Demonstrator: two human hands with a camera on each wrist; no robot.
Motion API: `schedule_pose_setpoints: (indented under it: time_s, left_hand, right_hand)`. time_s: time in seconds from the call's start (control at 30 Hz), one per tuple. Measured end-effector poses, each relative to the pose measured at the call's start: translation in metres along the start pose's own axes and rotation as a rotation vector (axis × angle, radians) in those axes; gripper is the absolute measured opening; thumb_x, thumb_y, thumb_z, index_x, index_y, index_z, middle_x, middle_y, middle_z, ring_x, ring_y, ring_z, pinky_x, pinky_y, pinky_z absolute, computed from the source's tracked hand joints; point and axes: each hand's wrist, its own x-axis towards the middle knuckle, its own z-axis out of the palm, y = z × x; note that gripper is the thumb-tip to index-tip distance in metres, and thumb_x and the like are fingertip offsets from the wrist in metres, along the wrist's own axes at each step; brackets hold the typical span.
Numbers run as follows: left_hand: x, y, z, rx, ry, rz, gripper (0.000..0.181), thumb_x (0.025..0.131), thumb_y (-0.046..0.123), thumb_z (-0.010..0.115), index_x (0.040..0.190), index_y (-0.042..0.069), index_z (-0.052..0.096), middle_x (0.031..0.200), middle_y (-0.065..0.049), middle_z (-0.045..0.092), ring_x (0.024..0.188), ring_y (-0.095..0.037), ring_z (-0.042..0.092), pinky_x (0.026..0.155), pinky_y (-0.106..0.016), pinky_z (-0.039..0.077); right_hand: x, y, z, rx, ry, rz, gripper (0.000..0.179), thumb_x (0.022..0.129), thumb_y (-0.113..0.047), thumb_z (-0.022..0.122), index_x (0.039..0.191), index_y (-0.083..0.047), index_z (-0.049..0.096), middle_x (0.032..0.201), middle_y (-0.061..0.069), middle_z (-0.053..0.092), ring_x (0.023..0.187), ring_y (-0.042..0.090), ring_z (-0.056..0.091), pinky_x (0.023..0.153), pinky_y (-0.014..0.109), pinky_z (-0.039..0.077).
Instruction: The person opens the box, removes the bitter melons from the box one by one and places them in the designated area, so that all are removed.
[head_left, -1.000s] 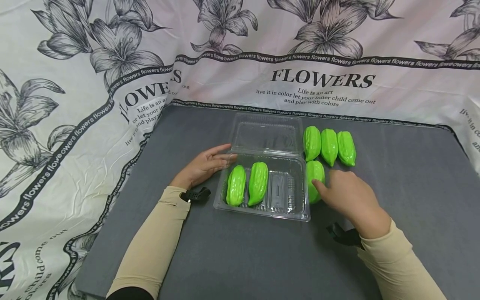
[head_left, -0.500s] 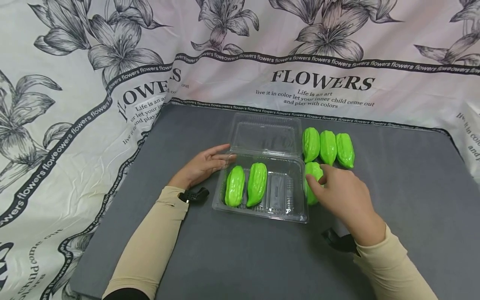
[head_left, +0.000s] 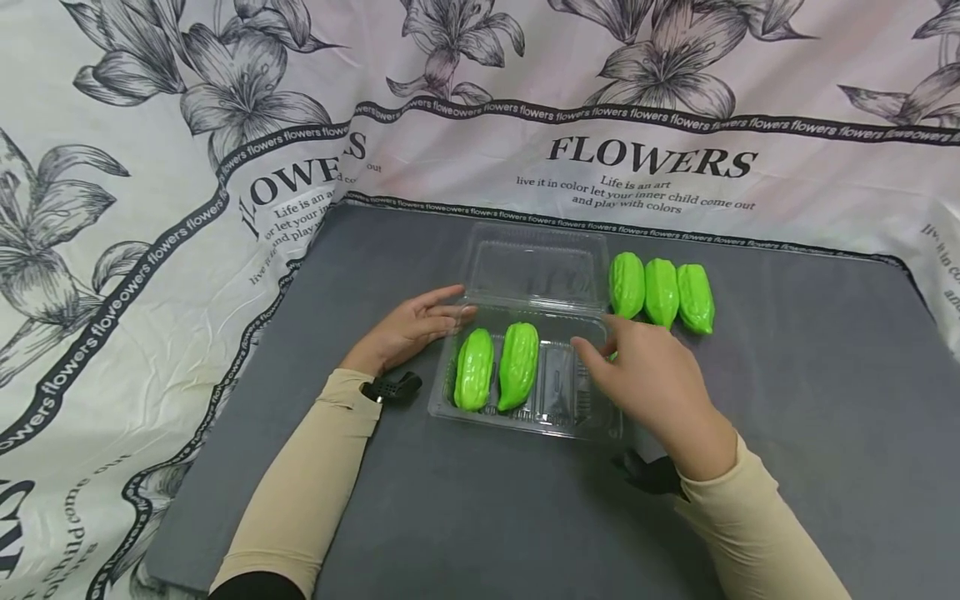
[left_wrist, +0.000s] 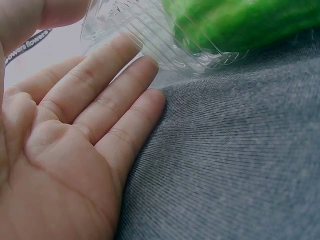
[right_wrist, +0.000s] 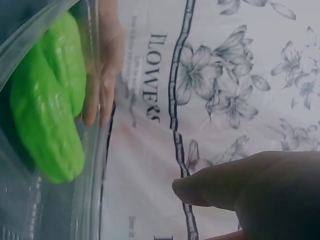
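Observation:
A clear plastic clamshell box [head_left: 525,427] lies with its lid folded back. Inside, on the left, are two bright green, ridged bitter melons, a left one [head_left: 474,371] and a right one [head_left: 518,367]. My left hand [head_left: 408,333] rests beside the box, its straight fingertips [left_wrist: 147,67] against the left wall. Above the right rim hovers my right hand [head_left: 656,383], thumb [right_wrist: 215,185] extended and apart from the fingers. A sliver of another bitter melon [head_left: 612,357] shows below it; the hand hides the rest. No melon appears between thumb and fingers in the right wrist view.
Three more bitter melons [head_left: 662,292] stand in a row right of the lid [head_left: 536,262]. A grey cloth [head_left: 480,517] covers the table. White flower-printed fabric [head_left: 652,179] hangs behind and along the left side.
My right hand has moved left, from above the loose melon beside the box to the box's right rim, its thumb now over the inside. The left hand and the box keep their places.

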Motion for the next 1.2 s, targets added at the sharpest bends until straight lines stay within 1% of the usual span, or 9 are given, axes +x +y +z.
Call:
schedule_pose_setpoints:
  time_s: [0.03,0.13,0.27,0.53,0.7,0.77,0.83,0.97,1.2]
  left_hand:
    - [0.001,0.000,0.000,0.002,-0.003,0.003,0.072,0.106,0.001,0.057,0.169,0.011,0.023,0.160,-0.025,0.045,0.152,-0.037,0.040,0.126,-0.050,0.029]
    - [0.002,0.000,0.001,0.006,-0.002,-0.001,0.072,0.106,0.001,0.057,0.169,0.012,0.023,0.160,-0.024,0.045,0.152,-0.037,0.040,0.127,-0.051,0.028]
    - [0.001,0.000,0.000,0.006,0.009,-0.014,0.072,0.106,0.001,0.057,0.169,0.012,0.024,0.160,-0.024,0.046,0.152,-0.035,0.041,0.126,-0.051,0.028]
    - [0.000,0.002,0.001,0.002,0.032,-0.019,0.073,0.105,-0.002,0.058,0.168,0.012,0.026,0.159,-0.024,0.047,0.151,-0.036,0.042,0.125,-0.049,0.031]
    - [0.000,0.001,0.003,-0.002,0.028,-0.016,0.074,0.103,-0.002,0.060,0.168,0.012,0.027,0.159,-0.025,0.046,0.151,-0.039,0.041,0.127,-0.052,0.026]
    - [0.000,0.001,0.003,-0.004,0.029,-0.014,0.074,0.103,-0.003,0.060,0.168,0.011,0.027,0.159,-0.026,0.046,0.151,-0.039,0.041,0.127,-0.053,0.025]
    - [0.000,0.001,0.003,-0.005,0.030,-0.013,0.074,0.104,-0.003,0.059,0.168,0.011,0.027,0.159,-0.027,0.046,0.151,-0.040,0.041,0.127,-0.053,0.025]
    - [0.000,0.001,0.002,0.003,0.024,-0.003,0.073,0.104,-0.004,0.057,0.168,0.011,0.025,0.159,-0.027,0.046,0.151,-0.039,0.041,0.127,-0.053,0.027]
    - [0.000,0.000,0.002,-0.002,0.003,0.012,0.073,0.105,-0.004,0.056,0.169,0.009,0.023,0.159,-0.028,0.045,0.152,-0.039,0.039,0.127,-0.053,0.026]
  right_hand:
    - [0.001,-0.003,0.001,0.003,-0.008,-0.005,0.046,0.103,-0.043,0.062,0.126,-0.004,0.070,0.090,0.004,0.078,0.068,0.018,0.067,0.052,0.037,0.048]
    - [0.005,-0.011,0.006,0.007,-0.013,-0.025,0.040,0.103,-0.043,0.062,0.116,-0.005,0.070,0.086,0.003,0.076,0.066,0.018,0.065,0.051,0.038,0.047]
    - [0.009,-0.020,0.015,-0.005,0.001,-0.053,0.045,0.102,-0.041,0.064,0.122,-0.002,0.071,0.088,0.007,0.077,0.067,0.021,0.066,0.050,0.039,0.049]
    - [0.015,-0.036,0.032,-0.030,-0.036,-0.068,0.049,0.102,-0.041,0.065,0.126,0.002,0.069,0.066,0.001,0.061,0.051,0.018,0.053,0.044,0.033,0.039]
    - [0.016,-0.039,0.045,-0.070,-0.058,-0.050,0.061,0.100,-0.047,0.067,0.136,0.002,0.067,0.087,0.013,0.075,0.070,0.029,0.071,0.050,0.041,0.052]
    - [0.016,-0.039,0.050,-0.076,-0.058,-0.046,0.056,0.099,-0.049,0.067,0.124,0.001,0.071,0.090,0.015,0.075,0.074,0.031,0.072,0.051,0.043,0.053]
    - [0.017,-0.038,0.053,-0.064,-0.067,-0.042,0.049,0.099,-0.050,0.068,0.106,-0.001,0.073,0.081,0.012,0.072,0.067,0.028,0.069,0.049,0.041,0.051]
    - [0.019,-0.036,0.060,-0.051,-0.072,-0.048,0.047,0.098,-0.050,0.070,0.075,-0.010,0.060,0.062,0.005,0.056,0.051,0.022,0.055,0.044,0.036,0.042]
    - [0.019,-0.034,0.072,-0.098,-0.048,-0.035,0.052,0.096,-0.059,0.069,0.076,-0.012,0.058,0.061,0.004,0.055,0.051,0.022,0.055,0.044,0.039,0.043]
